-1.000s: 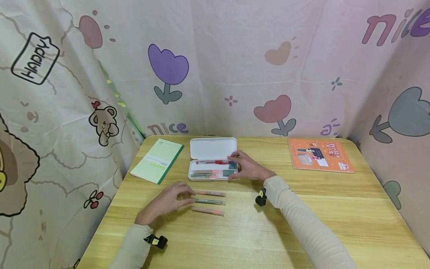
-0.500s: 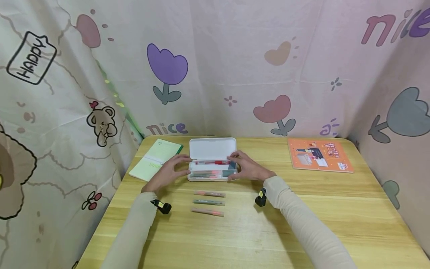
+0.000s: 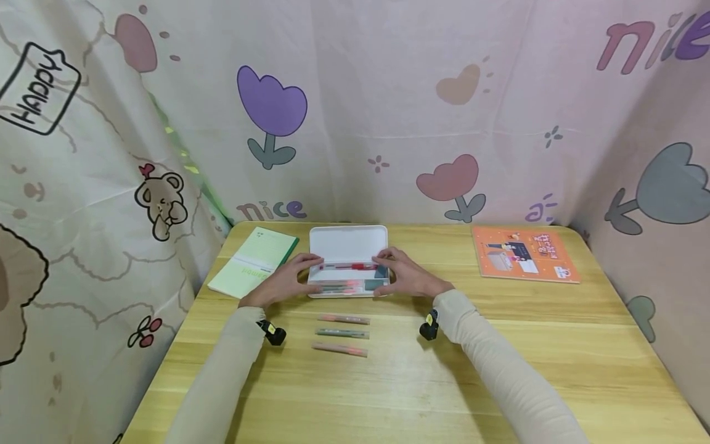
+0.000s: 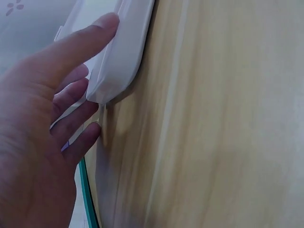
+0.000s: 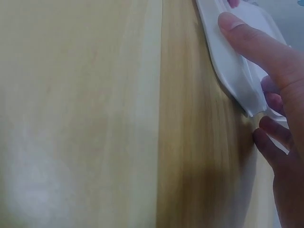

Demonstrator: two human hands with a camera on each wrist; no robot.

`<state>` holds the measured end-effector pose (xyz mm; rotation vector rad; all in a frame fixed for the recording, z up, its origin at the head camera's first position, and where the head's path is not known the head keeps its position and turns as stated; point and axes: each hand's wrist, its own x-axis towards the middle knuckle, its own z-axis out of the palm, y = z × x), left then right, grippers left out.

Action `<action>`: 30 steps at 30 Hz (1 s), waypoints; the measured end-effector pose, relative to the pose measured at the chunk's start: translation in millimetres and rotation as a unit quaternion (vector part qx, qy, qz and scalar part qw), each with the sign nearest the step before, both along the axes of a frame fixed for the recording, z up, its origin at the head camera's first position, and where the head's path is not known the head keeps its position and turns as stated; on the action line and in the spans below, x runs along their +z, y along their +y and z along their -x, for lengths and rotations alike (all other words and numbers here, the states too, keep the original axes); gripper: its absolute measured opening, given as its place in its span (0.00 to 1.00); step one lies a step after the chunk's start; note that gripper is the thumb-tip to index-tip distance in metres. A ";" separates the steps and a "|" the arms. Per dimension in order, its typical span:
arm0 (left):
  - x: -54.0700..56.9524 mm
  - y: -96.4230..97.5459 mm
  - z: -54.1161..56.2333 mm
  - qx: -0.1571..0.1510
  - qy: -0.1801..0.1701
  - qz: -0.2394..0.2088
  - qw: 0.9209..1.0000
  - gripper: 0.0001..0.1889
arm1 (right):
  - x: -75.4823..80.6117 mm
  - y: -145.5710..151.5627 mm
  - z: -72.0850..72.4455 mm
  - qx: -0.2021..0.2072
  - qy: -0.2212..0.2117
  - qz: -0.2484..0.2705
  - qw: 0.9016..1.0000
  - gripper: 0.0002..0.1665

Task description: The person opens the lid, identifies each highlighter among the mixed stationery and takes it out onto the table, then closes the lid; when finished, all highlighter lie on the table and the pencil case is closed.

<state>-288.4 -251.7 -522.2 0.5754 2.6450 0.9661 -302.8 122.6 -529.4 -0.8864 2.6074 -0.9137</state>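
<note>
At the pencil case's (image 3: 333, 275) left end, left hand (image 3: 283, 280): gripping; lifting unevenly could spill the red pen (image 3: 355, 266).
Case: near the table's (image 3: 416, 388) far edge, left of centre; lid (image 3: 348, 242) could drop if bumped.
Loose pens (image 3: 342, 333): could roll if brushed.
Right hand (image 3: 407, 274): gripping right end; slipping would tilt it.
Count: notebook (image 3: 255, 260) 1, case 1, tray pens (image 3: 339, 287) unclear (overlapping), red pen 1, loose pens 3, booklet (image 3: 524, 253) 1 (far right corner).
</note>
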 end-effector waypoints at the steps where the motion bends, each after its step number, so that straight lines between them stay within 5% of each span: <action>1: 0.5 -0.1 0.3 -0.002 -0.001 0.002 1.000 0.48 | 0.8 -0.2 -0.7 -0.001 0.000 0.000 1.000 0.58; 6: 2.0 -0.7 1.1 -0.004 -0.001 0.005 1.000 0.49 | 2.7 -1.7 -5.0 -0.013 0.031 -0.003 0.999 0.52; 12: -1.5 -0.3 2.9 -0.013 0.002 0.002 1.000 0.49 | 7.5 -7.1 -14.7 -0.058 0.105 0.009 0.993 0.31; 20: -1.4 -0.5 1.6 -0.022 0.009 -0.003 1.000 0.49 | 11.3 -32.2 -26.8 0.052 0.110 0.010 0.992 0.16; 30: 0.6 1.2 0.6 -0.018 0.006 -0.005 1.000 0.49 | 16.7 -50.5 -29.4 0.092 0.186 -0.041 0.977 0.12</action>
